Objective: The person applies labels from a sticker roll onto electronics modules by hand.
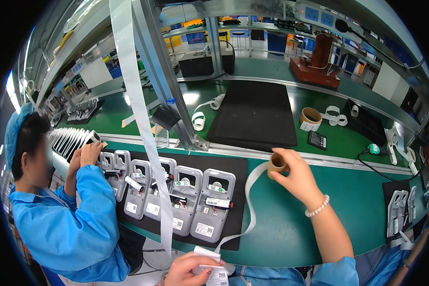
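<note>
Black bin [370, 127] holds white roll [354, 111]; right fingers [290, 158] grip brown core [272, 170], left fingers [199, 261] labels [217, 277]

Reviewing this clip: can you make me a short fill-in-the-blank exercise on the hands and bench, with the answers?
1. The right hand, gripping a brown roll, has a beaded ____ at its wrist.
2. The white strip runs from the roll down toward the ____ hand.
3. The mat under the gray devices is ____ in colour.
4. The co-worker wears a cap coloured ____.

Missing words: bracelet; left; black; blue.
</note>
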A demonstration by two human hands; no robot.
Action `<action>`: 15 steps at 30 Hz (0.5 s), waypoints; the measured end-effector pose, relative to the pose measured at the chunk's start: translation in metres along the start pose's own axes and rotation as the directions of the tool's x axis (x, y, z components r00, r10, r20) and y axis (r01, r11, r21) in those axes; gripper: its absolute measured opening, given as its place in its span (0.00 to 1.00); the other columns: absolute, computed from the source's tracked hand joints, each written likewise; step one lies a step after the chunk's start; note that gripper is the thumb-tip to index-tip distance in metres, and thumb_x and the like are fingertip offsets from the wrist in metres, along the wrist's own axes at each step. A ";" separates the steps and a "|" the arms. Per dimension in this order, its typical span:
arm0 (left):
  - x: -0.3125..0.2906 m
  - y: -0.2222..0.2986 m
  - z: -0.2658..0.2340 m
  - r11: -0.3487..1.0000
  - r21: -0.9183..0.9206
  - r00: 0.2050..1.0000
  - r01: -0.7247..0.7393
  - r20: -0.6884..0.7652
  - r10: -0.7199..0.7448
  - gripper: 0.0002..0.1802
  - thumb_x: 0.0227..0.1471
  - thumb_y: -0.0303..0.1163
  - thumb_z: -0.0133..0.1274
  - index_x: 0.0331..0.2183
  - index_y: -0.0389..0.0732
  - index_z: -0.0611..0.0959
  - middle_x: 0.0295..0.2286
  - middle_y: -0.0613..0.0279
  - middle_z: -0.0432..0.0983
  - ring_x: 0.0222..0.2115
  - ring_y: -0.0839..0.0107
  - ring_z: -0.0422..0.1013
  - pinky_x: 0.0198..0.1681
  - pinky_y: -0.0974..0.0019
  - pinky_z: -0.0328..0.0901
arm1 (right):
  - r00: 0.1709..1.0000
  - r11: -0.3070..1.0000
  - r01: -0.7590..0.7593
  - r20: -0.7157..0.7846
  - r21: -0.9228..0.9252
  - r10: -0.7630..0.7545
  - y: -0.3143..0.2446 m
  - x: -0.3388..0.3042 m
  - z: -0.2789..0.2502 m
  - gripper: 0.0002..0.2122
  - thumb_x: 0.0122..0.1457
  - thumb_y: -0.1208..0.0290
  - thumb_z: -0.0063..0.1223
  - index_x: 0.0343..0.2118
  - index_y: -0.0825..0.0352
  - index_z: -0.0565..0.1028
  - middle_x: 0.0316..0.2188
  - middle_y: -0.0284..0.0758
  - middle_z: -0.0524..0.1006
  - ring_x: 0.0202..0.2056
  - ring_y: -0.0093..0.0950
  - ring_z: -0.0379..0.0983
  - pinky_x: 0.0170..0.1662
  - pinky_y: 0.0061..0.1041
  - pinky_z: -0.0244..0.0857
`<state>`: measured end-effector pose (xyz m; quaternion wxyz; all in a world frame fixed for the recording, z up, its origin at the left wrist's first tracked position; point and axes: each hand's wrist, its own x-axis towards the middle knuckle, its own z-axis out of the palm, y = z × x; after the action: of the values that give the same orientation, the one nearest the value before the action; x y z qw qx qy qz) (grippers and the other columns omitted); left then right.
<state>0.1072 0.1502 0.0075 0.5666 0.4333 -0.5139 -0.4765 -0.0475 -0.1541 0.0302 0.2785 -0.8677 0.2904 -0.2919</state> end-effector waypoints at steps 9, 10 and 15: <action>-0.026 0.005 0.003 0.993 -0.093 0.993 0.075 -0.087 -0.083 0.09 0.48 0.26 0.55 0.31 0.30 0.80 0.32 0.47 0.77 0.34 0.54 0.75 0.41 0.56 0.67 | 0.992 0.983 0.115 -0.029 -0.145 -0.121 -0.007 0.004 0.020 0.30 0.47 0.70 0.59 0.55 0.61 0.61 0.50 0.37 0.66 0.41 0.37 0.71 0.42 0.30 0.67; -0.027 0.004 0.002 0.991 -0.107 0.991 0.083 -0.095 -0.093 0.09 0.48 0.26 0.55 0.31 0.30 0.80 0.32 0.46 0.77 0.34 0.54 0.75 0.41 0.56 0.67 | 0.992 0.983 0.115 -0.027 -0.143 -0.120 -0.010 -0.002 0.017 0.30 0.47 0.70 0.59 0.55 0.61 0.61 0.50 0.37 0.66 0.41 0.37 0.71 0.42 0.30 0.67; -0.012 -0.001 0.005 0.974 -0.199 0.992 0.109 -0.035 -0.119 0.09 0.49 0.26 0.54 0.32 0.30 0.80 0.32 0.46 0.77 0.35 0.54 0.75 0.42 0.55 0.67 | 0.991 0.998 0.033 -0.129 -0.050 -0.039 0.002 -0.052 -0.007 0.21 0.49 0.73 0.56 0.48 0.64 0.67 0.49 0.38 0.66 0.32 0.30 0.72 0.36 0.26 0.68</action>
<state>0.1016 0.1616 0.0054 0.5903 0.4148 -0.4251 -0.5465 -0.0879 -0.1231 0.0155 0.2326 -0.8584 0.2990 -0.3459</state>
